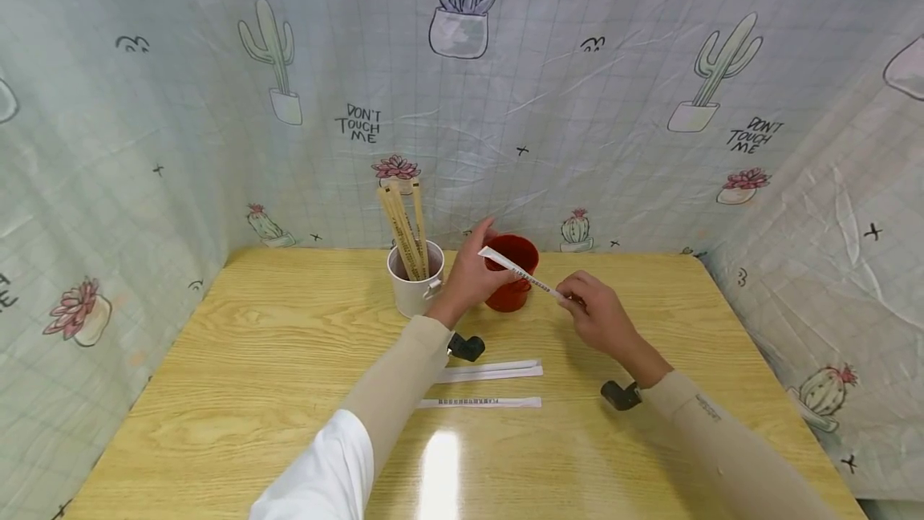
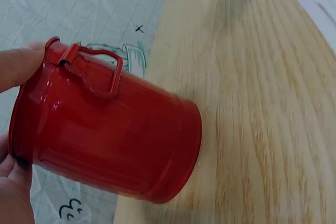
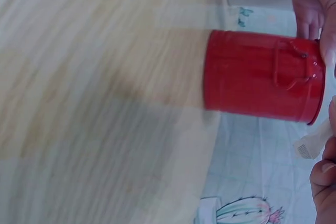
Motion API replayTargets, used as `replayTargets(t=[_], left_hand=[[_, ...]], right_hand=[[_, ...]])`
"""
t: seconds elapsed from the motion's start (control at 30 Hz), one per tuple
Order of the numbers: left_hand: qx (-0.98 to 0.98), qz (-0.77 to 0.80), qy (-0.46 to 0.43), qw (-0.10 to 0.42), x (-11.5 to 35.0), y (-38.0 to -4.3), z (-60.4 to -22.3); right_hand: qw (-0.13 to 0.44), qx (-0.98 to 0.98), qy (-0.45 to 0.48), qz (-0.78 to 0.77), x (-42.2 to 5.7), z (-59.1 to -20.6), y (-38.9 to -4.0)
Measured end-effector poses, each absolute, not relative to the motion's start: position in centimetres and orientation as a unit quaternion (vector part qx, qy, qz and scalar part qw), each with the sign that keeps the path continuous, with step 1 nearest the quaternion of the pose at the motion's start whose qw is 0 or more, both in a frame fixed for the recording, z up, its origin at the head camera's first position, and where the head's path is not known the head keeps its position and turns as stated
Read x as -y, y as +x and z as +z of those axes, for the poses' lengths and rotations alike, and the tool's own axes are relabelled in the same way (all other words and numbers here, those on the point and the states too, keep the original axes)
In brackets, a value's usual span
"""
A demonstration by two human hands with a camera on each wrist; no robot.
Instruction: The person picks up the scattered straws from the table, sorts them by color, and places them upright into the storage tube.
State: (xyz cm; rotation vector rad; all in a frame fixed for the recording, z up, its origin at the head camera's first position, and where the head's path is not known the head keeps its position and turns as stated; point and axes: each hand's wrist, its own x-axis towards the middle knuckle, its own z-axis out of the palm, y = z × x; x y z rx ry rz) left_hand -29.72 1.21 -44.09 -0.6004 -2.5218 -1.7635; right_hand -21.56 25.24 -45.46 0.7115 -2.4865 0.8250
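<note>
My left hand holds a small red metal bucket by its rim, thumb on one side and fingers on the other. The bucket stands upright on the table, a wire handle loop on its side. Above its mouth slants a white paper-wrapped straw with dark print along it. My right hand pinches the lower right end of this straw between thumb and fingers. The other end reaches up over the back of my left hand in the head view. Right beside the left wrist stands a white bucket.
Several long tan paper-wrapped sticks lean in the white bucket. Nearer me, more white wrapped straws lie flat on the wooden table, partly hidden by my left sleeve. A cactus-print curtain closes off the back and sides.
</note>
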Motion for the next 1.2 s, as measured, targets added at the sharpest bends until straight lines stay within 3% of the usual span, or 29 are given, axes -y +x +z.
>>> replayTargets(t=[1.2], left_hand=[[0.771,-0.602,-0.209,-0.006,-1.2,-29.8,-44.3]], right_hand=[[0.319,0.828,0.334,0.317,-18.6,-43.1,-25.2]])
